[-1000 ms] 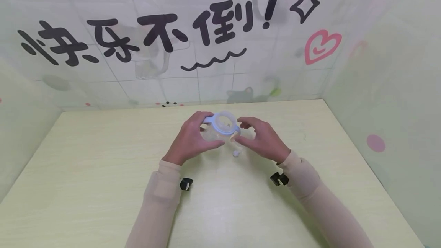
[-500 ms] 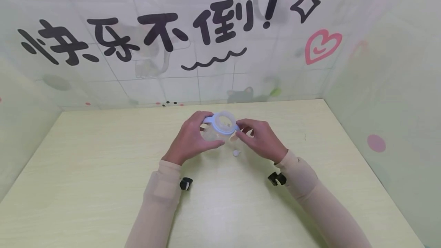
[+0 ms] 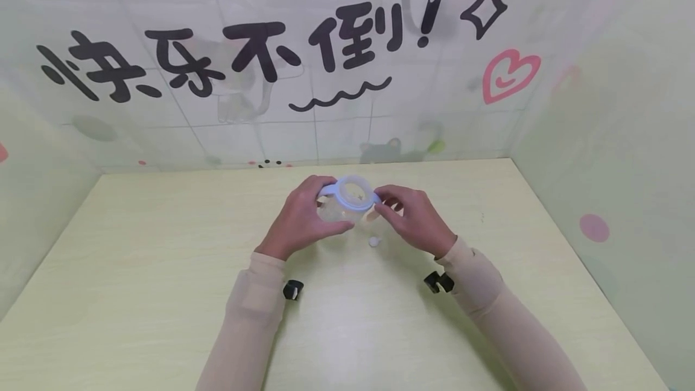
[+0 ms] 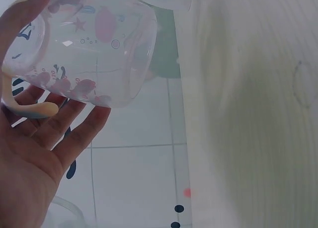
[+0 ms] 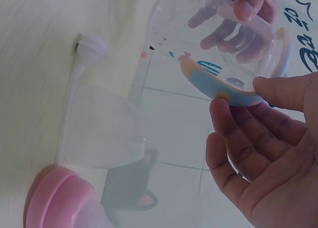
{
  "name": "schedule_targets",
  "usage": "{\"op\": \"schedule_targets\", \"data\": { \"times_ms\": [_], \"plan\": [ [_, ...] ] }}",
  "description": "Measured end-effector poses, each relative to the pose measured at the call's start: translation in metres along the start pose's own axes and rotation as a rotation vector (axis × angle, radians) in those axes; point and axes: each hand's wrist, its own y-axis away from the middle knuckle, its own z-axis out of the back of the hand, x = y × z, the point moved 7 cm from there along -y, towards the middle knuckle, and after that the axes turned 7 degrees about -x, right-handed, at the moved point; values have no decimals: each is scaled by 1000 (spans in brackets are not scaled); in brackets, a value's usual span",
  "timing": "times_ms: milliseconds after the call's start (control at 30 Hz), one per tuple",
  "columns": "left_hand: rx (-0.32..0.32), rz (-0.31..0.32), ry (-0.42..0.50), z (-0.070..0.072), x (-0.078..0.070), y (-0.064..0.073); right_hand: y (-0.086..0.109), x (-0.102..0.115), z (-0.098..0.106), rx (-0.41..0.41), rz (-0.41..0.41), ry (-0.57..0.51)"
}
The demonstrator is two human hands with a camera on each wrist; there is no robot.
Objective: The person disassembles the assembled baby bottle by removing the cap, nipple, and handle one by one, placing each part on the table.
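Observation:
A clear baby bottle (image 3: 342,213) printed with sea animals is held up over the table, tilted with its mouth toward me. Round its neck runs a pale blue ring with two curved handles. My left hand (image 3: 301,216) grips the bottle's side, fingers behind and thumb in front, as the left wrist view of the bottle body (image 4: 99,49) shows. Between thumb and fingertips my right hand (image 3: 412,213) pinches the right handle (image 5: 213,86), blue with a peach tip. Beneath, a white straw weight (image 3: 374,241) rests on the table; in the right wrist view its thin straw (image 5: 65,114) shows.
Beside the straw stand a frosted translucent cap (image 5: 102,126) and a pink collar (image 5: 59,198) with a clear part on it. The pale wood table (image 3: 163,294) meets a printed back wall (image 3: 271,137) and a side wall (image 3: 597,155).
My right thumb and fingers have closed from a loose curve beside the bottle onto its right handle. The left hand keeps its grip, and the bottle stays nearly in place.

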Motion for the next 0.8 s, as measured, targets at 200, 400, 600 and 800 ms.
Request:
{"op": "schedule_targets", "data": {
  "times_ms": [200,400,600,800],
  "plan": [
    [-15,1,-3,-1,0,0,0,3,9,-28,29,23],
    [-17,6,6,-2,1,0,0,6,18,-47,42,26],
    [-17,14,22,-3,2,0,0,10,25,-65,57,26],
    [-6,18,41,-4,2,0,-1,12,36,-108,73,19]
  ]
}}
